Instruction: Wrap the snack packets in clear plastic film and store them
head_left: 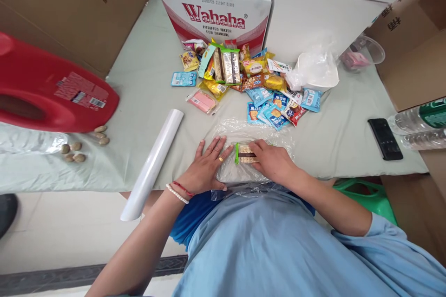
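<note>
Two hands, biscuit pack lying crosswise, green end left

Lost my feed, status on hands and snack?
Left hand flat on clear wrap. Right hand pressing snack pack under it. Film roll beside left wrist.

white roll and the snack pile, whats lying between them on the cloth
In the head view, one pink wrapped snack lies between the white roll and the snack pile, apart from the roll; otherwise bare cloth.
</note>
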`<state>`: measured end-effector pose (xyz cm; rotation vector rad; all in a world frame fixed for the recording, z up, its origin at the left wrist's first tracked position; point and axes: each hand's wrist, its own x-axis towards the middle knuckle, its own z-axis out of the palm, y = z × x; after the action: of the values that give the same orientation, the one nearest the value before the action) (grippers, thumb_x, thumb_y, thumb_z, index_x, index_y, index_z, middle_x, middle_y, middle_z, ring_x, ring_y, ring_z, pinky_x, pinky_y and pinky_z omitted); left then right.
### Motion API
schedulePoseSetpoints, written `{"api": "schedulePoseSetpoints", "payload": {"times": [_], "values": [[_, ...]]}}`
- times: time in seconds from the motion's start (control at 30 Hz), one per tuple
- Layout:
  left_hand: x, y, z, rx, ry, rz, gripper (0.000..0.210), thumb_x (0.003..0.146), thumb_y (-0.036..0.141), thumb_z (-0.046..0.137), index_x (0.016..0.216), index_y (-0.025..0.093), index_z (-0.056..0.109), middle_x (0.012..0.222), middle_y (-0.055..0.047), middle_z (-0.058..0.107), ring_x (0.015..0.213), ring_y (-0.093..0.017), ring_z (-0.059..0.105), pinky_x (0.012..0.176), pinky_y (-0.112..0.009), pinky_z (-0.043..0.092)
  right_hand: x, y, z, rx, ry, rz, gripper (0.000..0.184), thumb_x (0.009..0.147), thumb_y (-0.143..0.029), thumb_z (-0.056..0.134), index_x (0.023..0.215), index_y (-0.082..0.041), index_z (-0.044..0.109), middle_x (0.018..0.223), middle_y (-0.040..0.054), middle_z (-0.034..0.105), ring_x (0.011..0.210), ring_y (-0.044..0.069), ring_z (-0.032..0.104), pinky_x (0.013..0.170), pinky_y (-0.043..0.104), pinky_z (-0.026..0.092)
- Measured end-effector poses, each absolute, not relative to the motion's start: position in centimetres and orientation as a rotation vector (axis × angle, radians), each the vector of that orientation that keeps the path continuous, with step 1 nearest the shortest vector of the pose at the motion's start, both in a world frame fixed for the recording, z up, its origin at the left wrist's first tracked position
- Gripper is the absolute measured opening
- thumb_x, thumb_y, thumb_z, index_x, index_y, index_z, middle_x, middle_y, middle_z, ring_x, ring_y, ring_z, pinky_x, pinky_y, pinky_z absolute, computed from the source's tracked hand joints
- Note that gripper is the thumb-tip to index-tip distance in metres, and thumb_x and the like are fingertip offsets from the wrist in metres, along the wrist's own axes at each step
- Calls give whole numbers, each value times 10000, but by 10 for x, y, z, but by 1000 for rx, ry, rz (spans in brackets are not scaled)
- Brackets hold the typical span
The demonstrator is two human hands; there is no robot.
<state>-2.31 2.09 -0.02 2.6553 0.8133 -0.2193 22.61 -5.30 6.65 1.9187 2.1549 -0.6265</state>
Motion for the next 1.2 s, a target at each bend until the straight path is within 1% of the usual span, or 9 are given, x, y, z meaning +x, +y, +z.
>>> {"api": "schedulePoseSetpoints", "payload": {"times": [0.1,0.2,0.37,0.43,0.53,0.63,0.93,1.07,1.2], "values": [[-36,22,4,2639,728,-115,1250,741,579,850,1700,237,126,1773,-205,26,1641,-425,91,1290,-698,51,242,-62,65,1979,2279,-772,613,987,-318,664,1550,-206,447,1611,177,443,1260,311,653,946,425,588],[-54,21,17,2592,643,-18,992,884,393,688,1700,273,135,1785,-148,30,1645,-395,101,1292,-697,88,270,-84,67,1925,2625,-1016,564,1039,-392,598,1558,-232,448,1579,161,482,1360,283,578,1063,438,542],[-73,8,32,2575,541,21,984,743,49,516,1659,337,299,1776,-38,187,1656,-339,73,1304,-698,57,303,-127,58,1548,2873,-1137,814,921,-579,740,1596,-249,427,1458,152,602,1344,316,515,1128,503,457],[-73,0,27,2603,536,20,918,752,16,504,1605,342,417,1757,-26,263,1655,-334,91,1306,-698,64,305,-137,48,1601,2839,-1051,658,963,-490,718,1531,-223,519,1322,149,669,1230,307,545,1054,495,480],[-70,-7,17,2626,561,115,598,893,78,529,1422,337,634,1666,-30,457,1636,-331,201,1308,-683,105,304,-139,39,1712,2869,-1028,248,1042,-300,587,1242,-220,711,981,93,706,954,242,559,879,409,493],[-66,-3,17,2550,594,301,232,993,242,582,1119,308,764,1444,-26,686,1576,-307,359,1316,-640,141,306,-128,44,1851,2917,-1146,173,1044,-266,562,1052,-220,729,863,64,677,860,213,546,805,359,468],[-25,53,6,1970,1179,614,282,959,469,553,854,238,676,1014,-85,755,1272,-300,641,1147,-509,475,326,-80,43,2592,2235,-1393,312,981,-474,609,906,-200,738,733,2,658,641,153,537,622,276,396],[-19,63,1,1910,1617,759,239,861,429,644,973,221,682,1125,-117,678,1213,-329,624,1131,-528,472,337,-65,32,2626,2246,-781,225,947,-342,611,1031,-189,752,904,77,718,853,244,595,764,344,458],[-11,35,24,2003,1814,1154,187,943,320,565,1054,223,681,1142,-114,629,1195,-309,589,1112,-517,454,336,-44,41,2520,2357,-317,281,995,-287,534,1144,-178,746,1096,153,697,1068,333,540,930,450,457]]}}
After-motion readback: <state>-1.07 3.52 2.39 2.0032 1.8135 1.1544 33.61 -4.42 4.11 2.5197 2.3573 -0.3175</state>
